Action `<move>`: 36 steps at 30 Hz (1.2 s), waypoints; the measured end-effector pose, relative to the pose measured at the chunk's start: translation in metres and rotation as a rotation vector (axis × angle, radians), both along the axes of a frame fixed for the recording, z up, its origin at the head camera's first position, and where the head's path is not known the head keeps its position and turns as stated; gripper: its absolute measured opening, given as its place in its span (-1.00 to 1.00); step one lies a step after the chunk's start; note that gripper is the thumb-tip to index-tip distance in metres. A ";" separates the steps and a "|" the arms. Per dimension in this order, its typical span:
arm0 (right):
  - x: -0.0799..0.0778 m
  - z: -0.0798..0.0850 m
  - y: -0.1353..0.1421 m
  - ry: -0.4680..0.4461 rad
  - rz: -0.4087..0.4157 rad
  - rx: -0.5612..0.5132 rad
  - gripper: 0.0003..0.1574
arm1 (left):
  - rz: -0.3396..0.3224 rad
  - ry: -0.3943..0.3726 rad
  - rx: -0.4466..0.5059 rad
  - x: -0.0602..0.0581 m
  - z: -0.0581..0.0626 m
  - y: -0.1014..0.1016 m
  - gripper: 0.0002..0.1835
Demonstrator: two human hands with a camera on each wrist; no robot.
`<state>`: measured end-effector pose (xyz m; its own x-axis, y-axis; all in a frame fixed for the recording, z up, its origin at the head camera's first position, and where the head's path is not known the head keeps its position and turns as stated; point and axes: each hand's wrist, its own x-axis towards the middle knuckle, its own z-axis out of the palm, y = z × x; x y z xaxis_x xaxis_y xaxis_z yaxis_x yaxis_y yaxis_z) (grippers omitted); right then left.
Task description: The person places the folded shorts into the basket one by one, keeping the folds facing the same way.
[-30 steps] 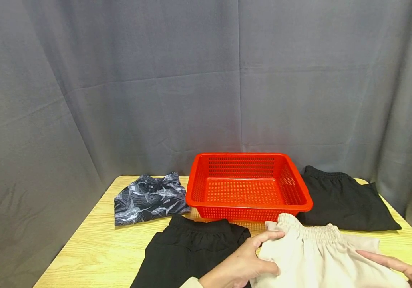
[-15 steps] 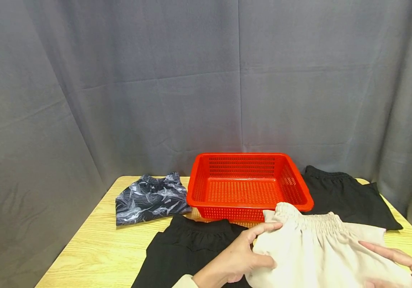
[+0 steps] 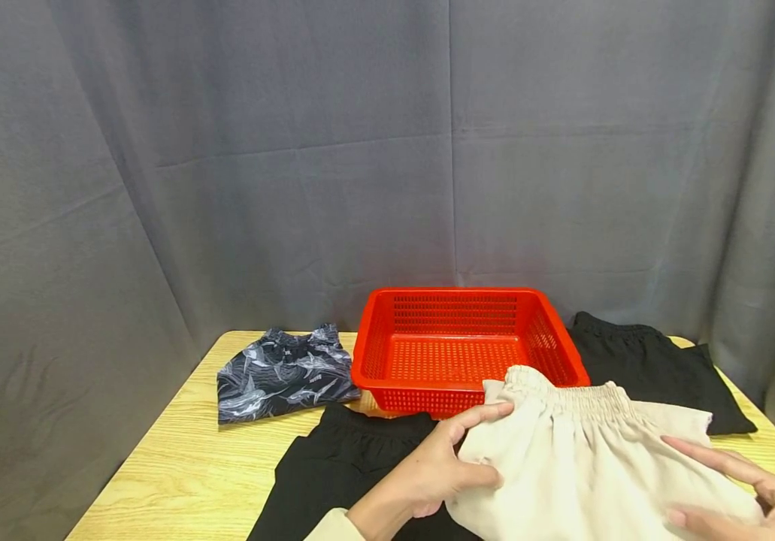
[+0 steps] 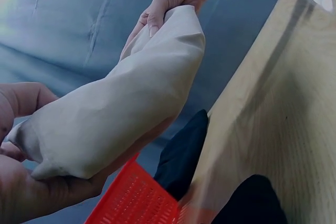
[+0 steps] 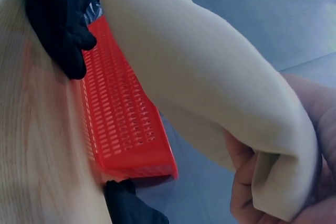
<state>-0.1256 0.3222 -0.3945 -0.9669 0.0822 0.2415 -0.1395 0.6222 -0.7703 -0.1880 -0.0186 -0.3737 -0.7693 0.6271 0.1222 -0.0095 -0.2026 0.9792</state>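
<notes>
Beige elastic-waist shorts (image 3: 576, 458), folded, are lifted between my two hands in the head view, with the gathered waistband away from me. My left hand (image 3: 434, 469) grips their left edge, thumb on top. On the right edge, my right hand (image 3: 759, 488) holds the fabric between thumb and fingers. Seen in the left wrist view, the beige shorts (image 4: 121, 93) hang above the table, apart from it. Fingers of the right hand curl round a fabric edge in the right wrist view, where the shorts (image 5: 210, 72) cover part of that hand.
Beyond the shorts stands a red plastic basket (image 3: 455, 357) on the wooden table (image 3: 157, 466). Black shorts (image 3: 360, 458) lie at front left, partly under my left forearm. Patterned shorts (image 3: 286, 372) are left of the basket, and another black garment (image 3: 664, 376) lies right of it.
Both hands have raised the beige shorts and shifted them slightly left and forward. The waistband now overlaps the basket's front right corner in the head view. The other garments and basket stay put.
</notes>
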 end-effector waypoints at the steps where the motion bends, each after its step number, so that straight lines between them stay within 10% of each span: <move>1: 0.001 0.001 -0.003 0.035 0.005 -0.010 -0.13 | 0.006 -0.002 -0.005 -0.001 0.001 -0.001 -0.17; 13: -0.006 0.028 -0.023 0.174 0.089 0.056 -0.14 | 0.081 0.024 -0.005 -0.007 0.011 -0.014 -0.19; 36: -0.024 0.054 -0.056 0.123 0.202 -0.020 -0.08 | 0.171 0.029 -0.010 -0.021 0.026 -0.043 -0.21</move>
